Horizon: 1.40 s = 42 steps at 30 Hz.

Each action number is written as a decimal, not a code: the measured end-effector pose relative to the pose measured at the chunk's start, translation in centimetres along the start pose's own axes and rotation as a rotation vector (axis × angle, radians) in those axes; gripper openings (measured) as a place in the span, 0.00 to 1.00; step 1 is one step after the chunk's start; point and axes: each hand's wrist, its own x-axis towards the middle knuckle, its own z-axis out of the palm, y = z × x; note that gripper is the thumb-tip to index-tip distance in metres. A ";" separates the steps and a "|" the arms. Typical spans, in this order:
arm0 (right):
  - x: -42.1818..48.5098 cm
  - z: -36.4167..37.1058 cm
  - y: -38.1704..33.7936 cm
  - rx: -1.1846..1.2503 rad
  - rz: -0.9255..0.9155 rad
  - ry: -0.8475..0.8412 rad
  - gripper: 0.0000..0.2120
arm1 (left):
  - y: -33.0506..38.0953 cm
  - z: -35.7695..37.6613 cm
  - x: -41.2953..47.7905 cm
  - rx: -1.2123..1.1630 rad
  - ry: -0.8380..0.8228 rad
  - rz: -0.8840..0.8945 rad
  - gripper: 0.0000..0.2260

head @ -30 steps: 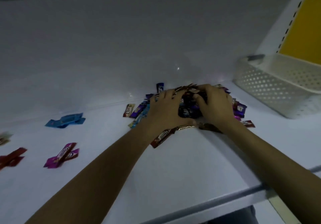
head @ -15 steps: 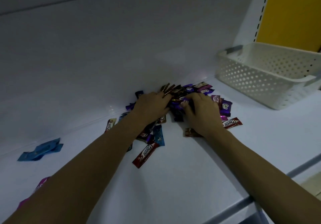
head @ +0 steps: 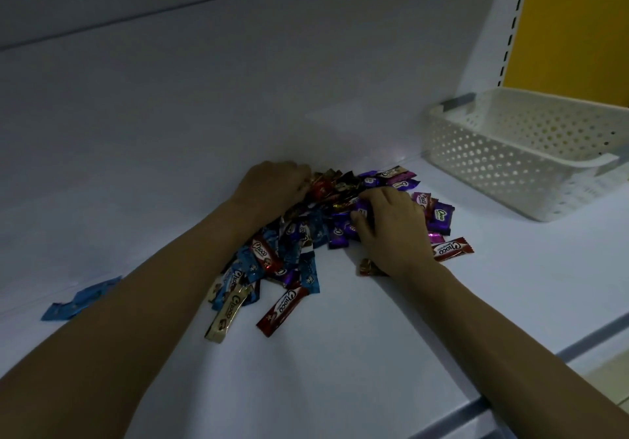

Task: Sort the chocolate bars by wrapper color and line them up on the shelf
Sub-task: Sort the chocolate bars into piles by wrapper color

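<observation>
A mixed pile of chocolate bars (head: 303, 234) in blue, purple, red, brown and cream wrappers lies on the white shelf (head: 340, 370), near the back wall. My left hand (head: 272, 186) sits at the pile's far left with its fingers curled down into the wrappers; what they hold is hidden. My right hand (head: 391, 227) lies on the pile's right side and pinches a purple bar (head: 360, 206) between thumb and fingers. A red bar (head: 282, 309) and a cream bar (head: 228, 316) lie loose at the pile's near edge. Another red bar (head: 451, 249) lies to the right.
A few blue bars (head: 80, 299) lie apart at the left, partly behind my left forearm. A white perforated basket (head: 510, 152) stands at the back right, against a slotted upright and a yellow panel. The shelf's front edge (head: 531, 384) runs along the lower right.
The view has swung right and closer, so the sorted red and pink bars at the left have left the frame. My left hand has moved to the pile's far side; my right hand stays on the purple bars.
</observation>
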 end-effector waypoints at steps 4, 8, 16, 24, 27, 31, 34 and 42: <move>-0.1 -0.1 -0.2 0.014 -0.058 0.067 0.16 | -1.3 -1.4 -0.2 -0.334 0.295 -0.183 0.09; 0.0 -0.7 -0.8 0.108 -0.095 0.073 0.15 | -0.3 -1.7 -0.8 -0.724 0.448 -0.453 0.03; 2.6 -2.4 -9.6 1.206 0.387 -0.179 0.29 | 2.6 -0.2 -4.5 -1.227 0.686 -0.905 0.05; 0.0 3.4 -18.7 1.520 0.600 -0.279 0.12 | 2.3 -1.6 -9.6 -2.002 0.856 -1.335 0.11; -1.1 5.0 -22.4 1.582 0.595 -0.326 0.10 | 0.4 -2.5 -13.2 -2.208 0.890 -1.224 0.11; -3.1 7.7 -27.4 1.265 0.446 -0.331 0.12 | -1.9 -3.3 -18.1 -2.207 0.986 -1.236 0.13; -4.8 9.4 -30.3 1.314 0.514 -0.551 0.21 | -3.4 -2.9 -21.5 -2.054 1.094 -1.233 0.15; -9.0 11.3 -35.9 1.620 0.530 -0.854 0.24 | -5.0 -2.5 -28.6 -1.337 1.203 -1.367 0.12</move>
